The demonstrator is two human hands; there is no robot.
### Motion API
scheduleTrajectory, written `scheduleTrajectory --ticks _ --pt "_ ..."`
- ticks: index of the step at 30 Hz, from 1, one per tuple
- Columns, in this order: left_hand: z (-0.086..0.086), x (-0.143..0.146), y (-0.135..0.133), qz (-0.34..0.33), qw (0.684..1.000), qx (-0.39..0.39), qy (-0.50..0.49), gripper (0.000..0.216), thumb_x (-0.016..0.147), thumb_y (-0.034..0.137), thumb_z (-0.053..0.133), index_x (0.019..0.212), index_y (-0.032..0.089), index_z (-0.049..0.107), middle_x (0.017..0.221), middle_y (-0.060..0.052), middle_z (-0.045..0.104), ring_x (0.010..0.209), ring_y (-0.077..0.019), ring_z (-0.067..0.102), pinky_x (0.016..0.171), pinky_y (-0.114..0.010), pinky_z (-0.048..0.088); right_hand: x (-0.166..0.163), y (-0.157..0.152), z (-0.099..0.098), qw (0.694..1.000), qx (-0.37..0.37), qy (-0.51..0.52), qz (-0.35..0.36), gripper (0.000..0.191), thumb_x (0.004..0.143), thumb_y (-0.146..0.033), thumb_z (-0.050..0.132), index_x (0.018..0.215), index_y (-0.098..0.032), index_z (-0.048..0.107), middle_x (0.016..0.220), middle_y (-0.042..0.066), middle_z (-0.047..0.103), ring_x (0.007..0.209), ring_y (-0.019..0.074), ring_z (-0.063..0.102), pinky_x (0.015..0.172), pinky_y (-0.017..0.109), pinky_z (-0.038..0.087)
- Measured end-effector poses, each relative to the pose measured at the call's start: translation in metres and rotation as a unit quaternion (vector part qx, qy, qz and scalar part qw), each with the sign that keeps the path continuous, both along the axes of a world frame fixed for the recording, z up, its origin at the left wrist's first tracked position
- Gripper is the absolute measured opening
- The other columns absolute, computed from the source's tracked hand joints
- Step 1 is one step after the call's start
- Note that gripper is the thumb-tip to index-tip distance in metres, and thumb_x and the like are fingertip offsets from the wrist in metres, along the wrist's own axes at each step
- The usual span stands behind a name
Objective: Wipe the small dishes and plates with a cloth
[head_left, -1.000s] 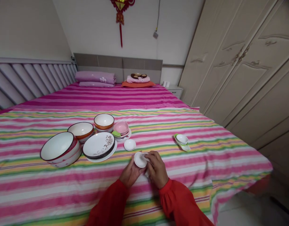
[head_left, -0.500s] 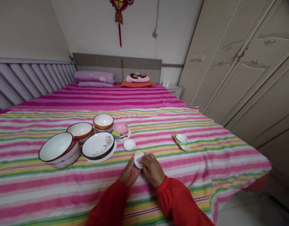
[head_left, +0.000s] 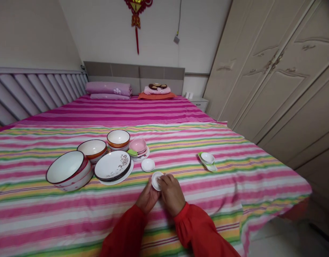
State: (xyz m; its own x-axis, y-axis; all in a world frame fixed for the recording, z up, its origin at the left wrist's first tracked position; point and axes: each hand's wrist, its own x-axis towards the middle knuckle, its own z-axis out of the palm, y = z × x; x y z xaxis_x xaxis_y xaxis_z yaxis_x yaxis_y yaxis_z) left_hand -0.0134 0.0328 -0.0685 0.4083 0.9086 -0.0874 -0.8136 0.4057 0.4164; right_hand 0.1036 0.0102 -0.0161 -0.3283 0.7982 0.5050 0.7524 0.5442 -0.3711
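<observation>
Between my two hands is a small white dish [head_left: 156,181], tilted with its hollow side toward me. My left hand [head_left: 147,198] is closed on its left and lower rim. My right hand [head_left: 172,192] grips the right edge, its fingers reaching over the inside. Just beyond lies another small white dish [head_left: 147,164] on the striped sheet. To the left of my hands is a stack of plates [head_left: 111,165] with a brown flower print. Farther back, pink bowls [head_left: 138,145] sit on plates, with a green handle-like piece [head_left: 132,152] beside them.
Large bowls [head_left: 66,167] and orange-banded bowls [head_left: 92,147], [head_left: 118,138] stand at the left. On the right, small white bowls [head_left: 207,157] rest on a green-and-white dish [head_left: 211,166]. The bed's right edge drops to the floor near a wardrobe [head_left: 271,71].
The dish between my hands has shifted slightly left, and my right hand has moved a little left with it. Both hands keep their hold.
</observation>
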Motion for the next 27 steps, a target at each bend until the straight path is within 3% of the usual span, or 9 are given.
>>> scheduleTrajectory --ticks 3,5,7,11,14,19,22,24,27 --pt "0.005 0.000 -0.002 -0.008 1.000 -0.002 0.006 0.047 0.090 0.032 0.042 0.132 0.013 0.040 0.118 -0.012 0.061 0.113 -0.0191 0.053 0.104 -0.034 0.034 0.007 -0.005 -0.001 0.997 -0.039 0.049 0.034 0.025 0.074 -0.006 0.049 0.087 -0.018 0.066 0.087 0.007 0.062 0.083 0.0213 0.049 0.073 0.034 0.044" --pt "0.008 0.000 -0.003 -0.009 1.000 -0.006 0.012 0.048 0.090 0.032 0.043 0.134 0.014 0.039 0.119 -0.011 0.061 0.111 -0.0187 0.054 0.102 -0.033 0.036 0.015 -0.004 -0.001 0.985 -0.071 0.144 0.062 0.023 0.074 -0.006 0.047 0.078 -0.019 0.066 0.081 0.005 0.062 0.081 0.0194 0.052 0.073 0.033 0.044" --pt "0.010 -0.001 -0.003 -0.007 1.000 -0.013 0.019 0.048 0.090 0.035 0.042 0.134 0.017 0.039 0.119 -0.010 0.061 0.110 -0.0185 0.055 0.099 -0.033 0.038 0.023 0.000 -0.002 0.955 -0.088 0.279 0.049 0.022 0.075 -0.011 0.046 0.076 -0.019 0.066 0.081 0.004 0.062 0.082 0.0183 0.055 0.075 0.032 0.045" --pt "0.008 -0.001 -0.001 -0.004 0.999 -0.021 0.024 0.049 0.089 0.043 0.037 0.133 0.021 0.040 0.117 -0.008 0.063 0.112 -0.0195 0.054 0.100 -0.037 0.038 0.026 0.013 -0.011 0.863 -0.137 0.485 -0.048 0.021 0.078 -0.029 0.055 0.088 -0.016 0.068 0.087 0.006 0.066 0.082 0.0192 0.060 0.074 0.032 0.047" --pt "0.004 0.000 0.000 0.002 1.000 -0.005 0.023 0.052 0.089 0.047 0.036 0.132 0.019 0.041 0.116 -0.008 0.063 0.114 -0.0186 0.053 0.103 -0.035 0.033 0.013 0.019 -0.024 0.832 -0.185 0.519 -0.073 0.032 0.068 -0.036 0.067 0.090 -0.014 0.068 0.086 0.007 0.068 0.080 0.0203 0.061 0.072 0.032 0.049" --pt "-0.001 0.000 -0.001 -0.014 0.999 0.016 0.040 0.051 0.088 0.044 0.041 0.131 0.017 0.043 0.116 -0.009 0.063 0.114 -0.0203 0.053 0.105 -0.036 0.031 -0.007 0.024 -0.038 0.815 -0.192 0.533 -0.123 0.031 0.055 -0.020 0.067 0.086 -0.014 0.064 0.076 0.002 0.067 0.069 0.0177 0.060 0.066 0.029 0.049" --pt "0.000 0.000 -0.002 0.004 0.997 0.054 0.048 0.045 0.086 0.032 0.049 0.129 0.016 0.045 0.119 -0.009 0.061 0.113 -0.0205 0.053 0.104 -0.037 0.032 0.002 0.028 -0.032 0.830 -0.188 0.509 -0.133 0.026 0.057 -0.014 0.056 0.081 -0.015 0.064 0.069 0.000 0.064 0.063 0.0165 0.058 0.062 0.027 0.048" --pt "0.001 0.001 -0.003 -0.004 0.996 0.059 0.063 0.042 0.085 0.029 0.050 0.125 0.016 0.049 0.118 -0.010 0.061 0.111 -0.0212 0.054 0.102 -0.038 0.035 0.010 0.031 -0.024 0.867 -0.135 0.465 -0.114 0.028 0.058 -0.011 0.051 0.082 -0.016 0.066 0.075 0.001 0.065 0.070 0.0173 0.059 0.067 0.028 0.048" --pt "0.003 0.003 -0.004 -0.007 0.994 0.046 0.096 0.037 0.083 0.025 0.054 0.119 0.016 0.053 0.112 -0.010 0.064 0.107 -0.0215 0.057 0.099 -0.038 0.038 0.018 0.033 -0.012 0.926 -0.060 0.371 -0.026 0.039 0.058 -0.005 0.045 0.085 -0.019 0.069 0.085 0.003 0.065 0.083 0.0179 0.059 0.076 0.029 0.047"
